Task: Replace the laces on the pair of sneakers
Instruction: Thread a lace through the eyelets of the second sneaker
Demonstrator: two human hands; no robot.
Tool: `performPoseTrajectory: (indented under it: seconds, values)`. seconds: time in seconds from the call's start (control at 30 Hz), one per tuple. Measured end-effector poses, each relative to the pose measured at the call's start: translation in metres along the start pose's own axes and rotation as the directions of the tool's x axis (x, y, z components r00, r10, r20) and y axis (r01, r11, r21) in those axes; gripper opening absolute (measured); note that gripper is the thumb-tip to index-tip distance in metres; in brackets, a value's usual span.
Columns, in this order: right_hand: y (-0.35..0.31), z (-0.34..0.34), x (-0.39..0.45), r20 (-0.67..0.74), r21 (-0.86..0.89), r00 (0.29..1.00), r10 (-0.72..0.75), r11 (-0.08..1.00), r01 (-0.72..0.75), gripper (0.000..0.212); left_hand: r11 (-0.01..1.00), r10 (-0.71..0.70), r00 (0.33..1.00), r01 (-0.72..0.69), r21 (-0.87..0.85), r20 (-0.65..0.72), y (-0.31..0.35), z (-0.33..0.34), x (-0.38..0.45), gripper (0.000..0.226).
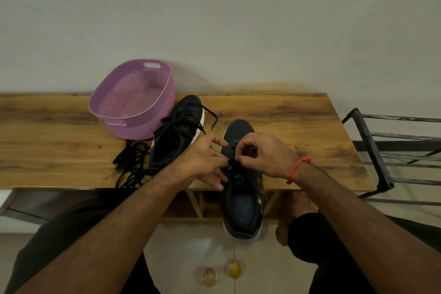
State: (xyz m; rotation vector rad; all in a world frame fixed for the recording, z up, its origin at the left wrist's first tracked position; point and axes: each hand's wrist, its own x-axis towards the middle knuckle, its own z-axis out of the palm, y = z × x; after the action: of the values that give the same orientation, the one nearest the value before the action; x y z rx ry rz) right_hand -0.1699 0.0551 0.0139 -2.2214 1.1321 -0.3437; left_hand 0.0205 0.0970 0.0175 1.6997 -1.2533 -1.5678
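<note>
Two dark sneakers with white soles lie on a wooden table (298,126). The left sneaker (177,131) rests beside the basket with its black lace loose. The right sneaker (241,198) points away from me, and its heel hangs over the table's front edge. Both hands meet over its eyelets. My right hand (265,155), with an orange band at the wrist, pinches a black lace at an eyelet. My left hand (205,160) pinches the lace from the other side, its lower fingers spread against the shoe's side. A bundle of loose black laces (130,162) lies left of the shoes.
An empty purple plastic basket (133,100) stands at the back left of the table against the wall. A dark metal rack (391,150) stands right of the table. My bare foot (293,212) and dark trousers show below the table's edge, over a tiled floor.
</note>
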Motion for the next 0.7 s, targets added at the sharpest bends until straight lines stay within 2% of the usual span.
performPoseTrajectory:
  seconds: [0.2,0.7]
  values:
    - [0.0,0.005,0.0,-0.005,-0.061,1.0,-0.001,0.998,0.001,0.006,0.996,-0.04,0.998,0.043,-0.079,0.041,0.004,-0.003,-0.001,0.039]
    - [-0.002,0.011,0.004,-0.005,-0.115,1.0,0.024,0.993,-0.024,0.014,0.999,-0.016,1.0,0.017,-0.03,0.023,-0.002,-0.008,0.006,0.037]
